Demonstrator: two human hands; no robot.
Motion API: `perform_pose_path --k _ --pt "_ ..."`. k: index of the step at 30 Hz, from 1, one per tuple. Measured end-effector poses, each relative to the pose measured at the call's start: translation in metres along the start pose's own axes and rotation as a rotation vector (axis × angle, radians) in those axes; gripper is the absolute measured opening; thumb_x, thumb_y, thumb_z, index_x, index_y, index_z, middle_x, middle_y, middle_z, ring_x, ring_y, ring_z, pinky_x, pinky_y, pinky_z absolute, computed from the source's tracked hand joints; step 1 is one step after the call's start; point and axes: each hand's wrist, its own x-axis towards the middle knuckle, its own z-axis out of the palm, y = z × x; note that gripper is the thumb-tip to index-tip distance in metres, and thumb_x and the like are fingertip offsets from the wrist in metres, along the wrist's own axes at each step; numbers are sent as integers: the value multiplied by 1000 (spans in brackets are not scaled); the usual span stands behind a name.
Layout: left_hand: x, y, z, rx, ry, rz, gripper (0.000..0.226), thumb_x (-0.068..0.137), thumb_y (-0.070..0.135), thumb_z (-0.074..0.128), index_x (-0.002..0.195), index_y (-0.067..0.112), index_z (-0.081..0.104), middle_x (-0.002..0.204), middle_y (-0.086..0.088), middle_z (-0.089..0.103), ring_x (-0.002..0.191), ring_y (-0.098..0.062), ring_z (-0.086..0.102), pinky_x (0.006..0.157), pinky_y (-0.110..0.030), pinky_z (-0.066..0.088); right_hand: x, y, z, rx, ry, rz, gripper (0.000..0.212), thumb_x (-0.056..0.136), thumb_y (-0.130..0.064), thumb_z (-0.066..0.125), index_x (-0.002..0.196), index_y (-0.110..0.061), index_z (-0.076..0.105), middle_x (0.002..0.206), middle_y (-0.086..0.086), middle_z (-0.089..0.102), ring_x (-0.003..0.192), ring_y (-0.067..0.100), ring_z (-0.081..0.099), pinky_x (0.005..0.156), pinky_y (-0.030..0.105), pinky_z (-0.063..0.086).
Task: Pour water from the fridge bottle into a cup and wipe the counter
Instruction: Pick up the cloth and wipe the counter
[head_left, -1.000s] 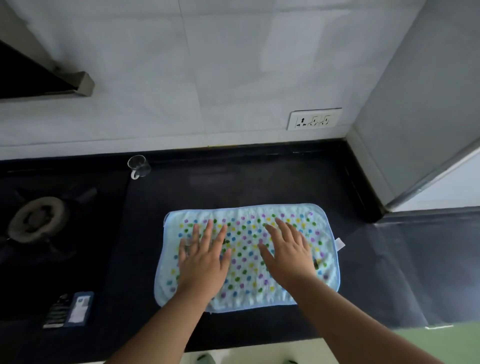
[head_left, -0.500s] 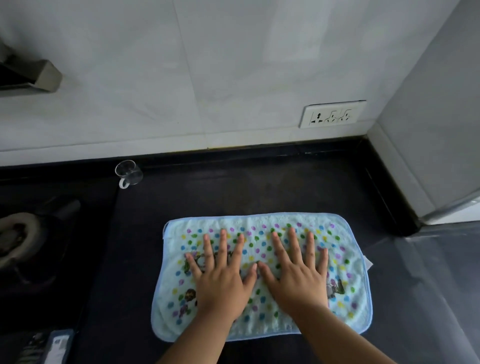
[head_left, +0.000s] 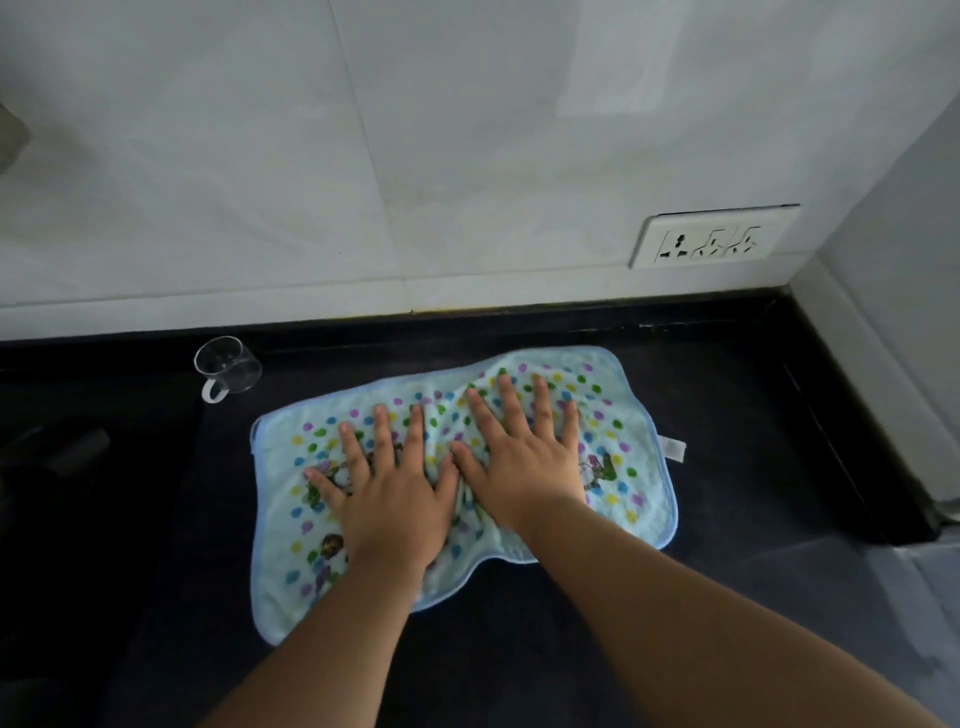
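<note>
A light blue cloth (head_left: 628, 499) with coloured dots lies on the black counter (head_left: 737, 415). My left hand (head_left: 389, 504) and my right hand (head_left: 524, 467) press flat on it side by side, fingers spread, thumbs touching. The cloth is bunched between the hands and its far right part is pushed toward the wall. A small clear glass cup (head_left: 228, 366) with a handle stands at the back left near the wall, apart from the cloth. No bottle is in view.
A white tiled wall (head_left: 415, 156) backs the counter, with a socket plate (head_left: 711, 236) at the right. A tall grey panel (head_left: 904, 249) closes the right side. A dark stove part (head_left: 67, 447) lies at the far left.
Both hands have slid the cloth away from me toward the wall and drawn together. The cloth, flat before, is now wrinkled in the middle. The view has shifted right.
</note>
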Motion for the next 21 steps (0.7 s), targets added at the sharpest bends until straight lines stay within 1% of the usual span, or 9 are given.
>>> perform_pose_path --k 3,5,7,10,14,18,21 --pt "24 14 -4 14 9 -27 82 87 83 -8 159 47 -21 172 0 -24 157 -38 -25 116 -77 -8 19 21 -6 5 8 -44 71 96 -74 3 160 -48 -15 171 -11 -22 155 24 -31 123 58 -17" --pt "39 31 -7 -5 9 -18 87 84 87 -9 159 45 -20 172 -1 -25 156 -39 -26 116 -76 -10 31 43 -13 4 15 -21 74 95 -77 4 160 -49 -13 171 -14 -20 156 20 -28 125 54 -15" --pt "49 55 -7 -15 19 32 90 84 89 -8 161 43 -18 172 -3 -24 156 -40 -26 116 -75 -11 39 70 -20 -1 33 26 76 93 -80 6 160 -50 -11 172 -15 -17 158 19 -23 127 52 -12" --pt "50 99 -3 -12 35 128 89 87 87 -4 163 41 -13 173 -5 -20 156 -41 -24 115 -75 -11 42 114 -25 -10 73 132 78 92 -81 8 161 -49 -10 174 -14 -11 160 20 -15 128 50 -8" --pt "36 155 7 -6 22 233 84 90 82 1 163 41 -10 174 -5 -18 156 -42 -23 114 -74 -15 29 156 -27 -16 105 279 79 93 -80 9 162 -46 -8 174 -12 -10 160 20 -13 128 50 -5" --pt "13 181 18 -26 14 332 78 96 75 6 165 38 -3 175 -4 -10 157 -41 -21 114 -73 -14 3 178 -24 -14 122 380 76 95 -77 9 162 -47 -7 174 -13 -9 161 19 -10 129 49 -4" --pt "-13 195 25 -43 8 409 75 100 69 10 166 35 2 175 -4 -5 158 -40 -18 116 -72 -13 -26 188 -21 9 132 456 76 94 -76 9 163 -46 -5 175 -10 -4 161 19 -6 129 47 -2"
